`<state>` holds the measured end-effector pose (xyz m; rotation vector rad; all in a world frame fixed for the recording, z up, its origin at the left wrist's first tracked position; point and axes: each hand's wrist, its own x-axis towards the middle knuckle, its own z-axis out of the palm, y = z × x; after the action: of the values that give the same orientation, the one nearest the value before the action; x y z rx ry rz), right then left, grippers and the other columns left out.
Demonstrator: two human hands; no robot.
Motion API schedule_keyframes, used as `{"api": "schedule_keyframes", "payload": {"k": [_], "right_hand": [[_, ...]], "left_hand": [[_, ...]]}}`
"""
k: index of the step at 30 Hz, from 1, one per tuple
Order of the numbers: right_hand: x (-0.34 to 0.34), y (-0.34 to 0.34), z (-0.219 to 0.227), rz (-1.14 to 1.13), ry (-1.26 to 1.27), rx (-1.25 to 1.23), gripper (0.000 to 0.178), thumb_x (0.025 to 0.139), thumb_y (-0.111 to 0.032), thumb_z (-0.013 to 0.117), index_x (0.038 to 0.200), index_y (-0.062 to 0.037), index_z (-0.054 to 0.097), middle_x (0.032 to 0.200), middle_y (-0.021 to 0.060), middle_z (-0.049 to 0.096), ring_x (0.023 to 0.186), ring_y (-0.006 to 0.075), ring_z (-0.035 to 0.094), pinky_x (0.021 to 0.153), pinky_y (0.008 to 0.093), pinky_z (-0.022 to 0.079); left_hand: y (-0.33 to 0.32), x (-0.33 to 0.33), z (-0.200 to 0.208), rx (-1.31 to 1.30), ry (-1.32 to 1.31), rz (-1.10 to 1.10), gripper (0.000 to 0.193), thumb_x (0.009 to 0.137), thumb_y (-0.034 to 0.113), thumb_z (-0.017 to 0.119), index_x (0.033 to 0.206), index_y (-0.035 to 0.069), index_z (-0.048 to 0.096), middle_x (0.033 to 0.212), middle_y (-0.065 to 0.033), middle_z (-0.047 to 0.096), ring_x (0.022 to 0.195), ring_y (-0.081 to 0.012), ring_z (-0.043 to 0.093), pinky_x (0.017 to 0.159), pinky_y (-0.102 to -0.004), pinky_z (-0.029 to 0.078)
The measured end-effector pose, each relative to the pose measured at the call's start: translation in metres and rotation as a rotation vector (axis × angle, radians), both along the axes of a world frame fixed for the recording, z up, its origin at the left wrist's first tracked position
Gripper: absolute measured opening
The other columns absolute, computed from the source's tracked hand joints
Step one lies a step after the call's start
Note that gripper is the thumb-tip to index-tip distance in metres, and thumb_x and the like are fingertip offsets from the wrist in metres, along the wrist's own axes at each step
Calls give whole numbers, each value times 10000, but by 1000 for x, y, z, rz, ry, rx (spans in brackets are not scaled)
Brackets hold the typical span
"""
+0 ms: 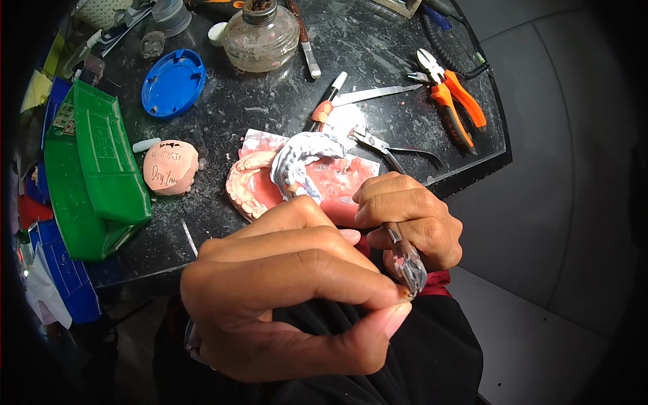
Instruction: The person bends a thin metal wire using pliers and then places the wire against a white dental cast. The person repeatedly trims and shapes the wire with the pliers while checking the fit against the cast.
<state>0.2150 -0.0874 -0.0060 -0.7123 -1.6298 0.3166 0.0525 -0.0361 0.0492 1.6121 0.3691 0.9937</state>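
My right hand [422,219] is closed round a pair of metal pliers [408,270], whose jaws point down toward me. At the jaw tips, the thumb and forefinger of my left hand [290,290] pinch something tiny, mostly hidden by the fingertips. A bit of shiny metal [193,341] shows at the left hand's wrist side; its kind is unclear. Just beyond both hands lie a pink dental cast [246,182], a white-grey horseshoe-shaped piece [297,158] and a pink and white slab [341,179].
Left stand a green bin [101,169], a round pink plaster piece [170,167] and a blue lid [173,83]. Farther back are a glass burner [261,37] and a spatula [307,50]. Orange-handled cutters [452,98], small pliers [385,145] and tweezers [374,93] lie right, near the bench edge.
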Motion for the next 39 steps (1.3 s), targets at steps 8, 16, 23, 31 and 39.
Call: {"api": "schedule_keyframes", "payload": {"k": [8, 16, 23, 31, 39], "right_hand": [[0, -4, 0, 5, 10, 1, 335, 841, -236, 621, 713, 49, 500, 697, 188, 573, 561, 263, 577, 483, 350, 481], [4, -4, 1, 36, -41, 18, 343, 846, -247, 616, 721, 50, 500, 688, 183, 569, 563, 264, 580, 478, 348, 483], [6, -5, -3, 42, -24, 42, 346, 851, -258, 607, 726, 43, 492, 697, 181, 572, 563, 261, 581, 479, 348, 485], [2, 0, -2, 1, -6, 29, 355, 839, -278, 618, 703, 30, 504, 731, 182, 593, 621, 269, 603, 531, 345, 502], [4, 2, -4, 120, 44, 3, 357, 838, -266, 620, 686, 38, 510, 699, 180, 575, 595, 264, 594, 502, 334, 483]], "left_hand": [[-1, 1, 2, 1, -15, -27, 156, 544, 106, 726, 608, 76, 587, 542, -36, 603, 495, -124, 547, 606, -308, 497], [-2, 2, 3, 19, -9, -51, 161, 546, 118, 741, 608, 84, 597, 550, -22, 610, 498, -121, 552, 605, -315, 503], [-3, 2, 4, 14, 16, -62, 161, 541, 124, 743, 604, 83, 601, 550, -19, 610, 507, -120, 544, 607, -317, 508], [-5, 1, 3, -40, 26, -24, 140, 530, 96, 711, 589, 74, 586, 543, -37, 607, 499, -121, 552, 626, -325, 501], [-5, 0, 1, -55, 46, -38, 138, 528, 95, 708, 597, 70, 591, 549, -39, 612, 497, -125, 557, 642, -325, 500]]}}
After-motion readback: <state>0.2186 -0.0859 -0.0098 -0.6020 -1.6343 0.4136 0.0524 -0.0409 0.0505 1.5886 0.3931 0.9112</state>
